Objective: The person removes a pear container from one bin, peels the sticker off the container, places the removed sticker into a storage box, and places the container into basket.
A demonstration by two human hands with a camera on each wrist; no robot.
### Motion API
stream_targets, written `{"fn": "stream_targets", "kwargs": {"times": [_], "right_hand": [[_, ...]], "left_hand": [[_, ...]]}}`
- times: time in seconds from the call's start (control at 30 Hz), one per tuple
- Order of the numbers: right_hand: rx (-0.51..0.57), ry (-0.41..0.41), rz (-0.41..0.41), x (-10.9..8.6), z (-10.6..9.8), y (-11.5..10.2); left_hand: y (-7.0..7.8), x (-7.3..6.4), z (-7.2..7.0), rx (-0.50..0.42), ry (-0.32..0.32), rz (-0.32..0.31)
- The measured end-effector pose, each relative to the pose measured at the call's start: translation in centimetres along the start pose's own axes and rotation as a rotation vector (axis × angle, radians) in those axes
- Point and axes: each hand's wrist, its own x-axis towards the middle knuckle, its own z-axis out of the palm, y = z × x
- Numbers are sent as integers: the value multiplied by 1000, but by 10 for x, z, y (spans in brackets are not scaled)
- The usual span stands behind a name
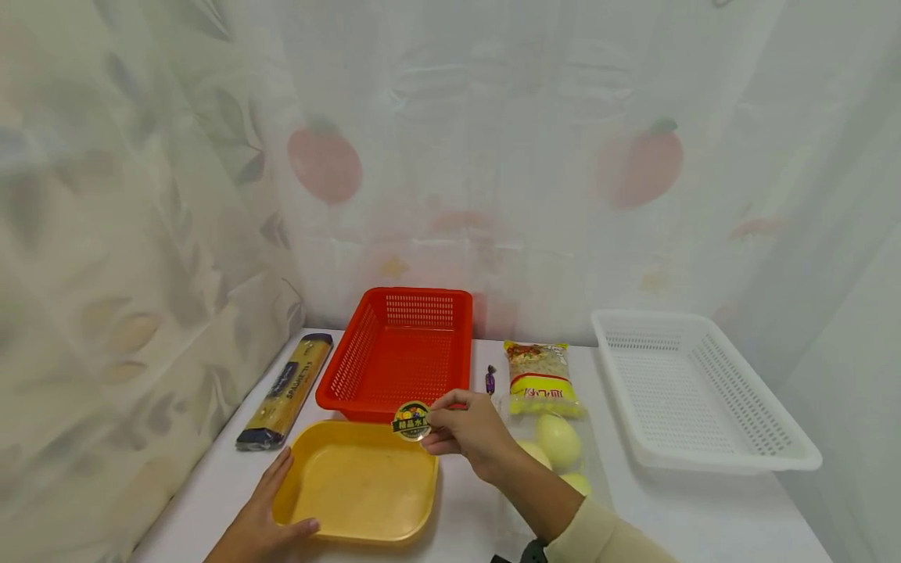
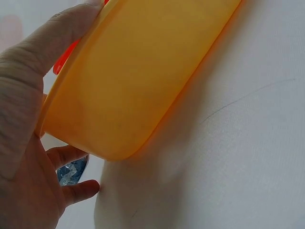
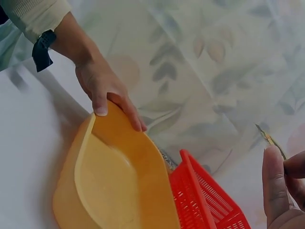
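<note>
In the head view my right hand pinches a round fruit label between thumb and fingers, above the far right rim of a yellow plastic basin. The label is dark with gold edging, Chinese lettering and a fruit picture. Seen edge-on in the right wrist view, the label looks thin. My left hand holds the basin's near left corner, its thumb on the near rim and its fingers along the left side. The left wrist view shows the thumb at the rim of the basin.
Behind the basin stands a red basket, with a spaghetti pack to its left. Rightward lie a purple-wrapped candy, a yellow food packet and a clear bag of pale round produce. A white basket stands far right.
</note>
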Motion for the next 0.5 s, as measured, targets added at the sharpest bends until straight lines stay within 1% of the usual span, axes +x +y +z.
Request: {"fn": "stream_targets", "kwargs": {"times": [0.13, 0.37, 0.5], "right_hand": [[7, 0, 1, 5, 9, 6], [20, 35, 20, 14, 23, 21], [26, 39, 39, 18, 30, 29]], "left_hand": [[1, -1, 0, -7, -10, -29], [3, 0, 2, 8, 4, -36], [4, 0, 1, 4, 11, -47]]}}
